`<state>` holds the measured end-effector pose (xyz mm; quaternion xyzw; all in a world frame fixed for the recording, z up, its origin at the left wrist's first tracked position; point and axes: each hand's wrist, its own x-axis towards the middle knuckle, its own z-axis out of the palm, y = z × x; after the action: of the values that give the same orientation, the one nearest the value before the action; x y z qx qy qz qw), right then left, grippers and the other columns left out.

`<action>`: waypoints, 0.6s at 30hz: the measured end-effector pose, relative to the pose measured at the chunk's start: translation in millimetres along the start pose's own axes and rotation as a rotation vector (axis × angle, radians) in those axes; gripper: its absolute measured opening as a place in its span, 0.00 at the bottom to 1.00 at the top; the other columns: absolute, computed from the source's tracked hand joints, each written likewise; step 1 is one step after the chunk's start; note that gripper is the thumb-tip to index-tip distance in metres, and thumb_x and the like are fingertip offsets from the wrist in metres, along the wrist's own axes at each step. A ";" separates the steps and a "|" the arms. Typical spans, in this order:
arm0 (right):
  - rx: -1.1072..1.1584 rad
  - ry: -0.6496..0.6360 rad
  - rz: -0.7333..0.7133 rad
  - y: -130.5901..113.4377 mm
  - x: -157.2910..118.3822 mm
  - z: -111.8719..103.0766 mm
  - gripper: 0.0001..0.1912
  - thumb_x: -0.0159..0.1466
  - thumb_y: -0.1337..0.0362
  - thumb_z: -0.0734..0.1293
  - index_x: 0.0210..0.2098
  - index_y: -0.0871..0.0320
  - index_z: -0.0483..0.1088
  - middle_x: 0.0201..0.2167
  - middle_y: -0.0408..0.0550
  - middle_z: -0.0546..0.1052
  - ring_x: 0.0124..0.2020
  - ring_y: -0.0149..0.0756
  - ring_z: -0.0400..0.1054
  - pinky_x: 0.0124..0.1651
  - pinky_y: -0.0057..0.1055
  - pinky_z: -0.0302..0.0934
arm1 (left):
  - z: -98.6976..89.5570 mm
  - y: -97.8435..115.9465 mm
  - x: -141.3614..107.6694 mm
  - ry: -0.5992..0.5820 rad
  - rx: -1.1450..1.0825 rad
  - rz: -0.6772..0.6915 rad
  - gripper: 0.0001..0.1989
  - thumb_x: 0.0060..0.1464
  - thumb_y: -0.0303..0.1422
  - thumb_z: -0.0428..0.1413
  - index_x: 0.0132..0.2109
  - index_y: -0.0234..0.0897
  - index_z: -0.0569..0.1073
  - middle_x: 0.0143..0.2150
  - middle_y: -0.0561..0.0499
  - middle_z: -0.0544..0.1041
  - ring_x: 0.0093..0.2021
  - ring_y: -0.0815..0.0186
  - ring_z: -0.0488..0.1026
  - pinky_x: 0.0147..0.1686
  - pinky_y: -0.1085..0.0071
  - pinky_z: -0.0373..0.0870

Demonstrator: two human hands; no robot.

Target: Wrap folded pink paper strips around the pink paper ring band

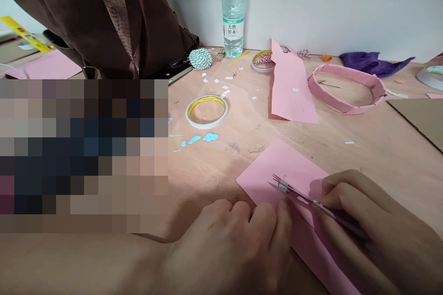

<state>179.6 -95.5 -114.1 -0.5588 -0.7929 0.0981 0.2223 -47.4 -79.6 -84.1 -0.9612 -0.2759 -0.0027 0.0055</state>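
A pink paper sheet [277, 166] lies on the table at the lower right centre. My left hand [238, 244] rests on its near edge, fingers curled and pressed together; anything under the fingertips is hidden. Thin metal scissors [304, 198] are gripped in my right hand [367, 226], their points over the sheet and slightly apart. Near those points sits a small white piece of tape [283, 186]. Another small pale piece [302, 200] lies just below the blades.
Behind the sheet are a tape roll [206, 111], a pink strip [290, 87], a pink ring [348, 106] and purple cloth [375, 63]. A bottle [233, 18], twine ball [200, 59] and brown bag [104, 18] stand farther back. Cardboard [422, 115] lies at right.
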 end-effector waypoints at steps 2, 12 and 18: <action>-0.017 -0.054 -0.034 4.7 -2.5 0.0 0.11 0.66 0.58 0.59 0.30 0.52 0.68 0.33 0.51 0.73 0.30 0.40 0.68 0.25 0.33 0.66 | -0.5 -1.4 1.0 0.003 -0.019 -0.008 0.09 0.58 0.31 0.50 0.45 0.35 0.68 0.30 0.52 0.73 0.21 0.65 0.68 0.15 0.68 0.64; -0.017 -0.060 -0.150 -1.5 5.1 0.2 0.12 0.68 0.67 0.55 0.31 0.55 0.67 0.32 0.51 0.72 0.28 0.37 0.66 0.26 0.30 0.65 | -0.6 1.8 1.7 0.062 -0.045 -0.139 0.14 0.59 0.38 0.49 0.47 0.34 0.68 0.31 0.50 0.74 0.22 0.63 0.69 0.15 0.67 0.65; -0.029 -0.084 -0.179 -2.0 2.1 1.0 0.15 0.67 0.72 0.53 0.31 0.56 0.67 0.31 0.50 0.70 0.28 0.36 0.64 0.28 0.30 0.64 | -6.8 -0.1 7.7 -0.029 -0.089 -0.155 0.15 0.57 0.38 0.52 0.48 0.34 0.68 0.31 0.50 0.74 0.22 0.62 0.70 0.16 0.67 0.68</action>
<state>176.9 -94.1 -113.7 -0.4846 -0.8495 0.0896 0.1886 -40.8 -75.5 -77.2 -0.9361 -0.3492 -0.0015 -0.0413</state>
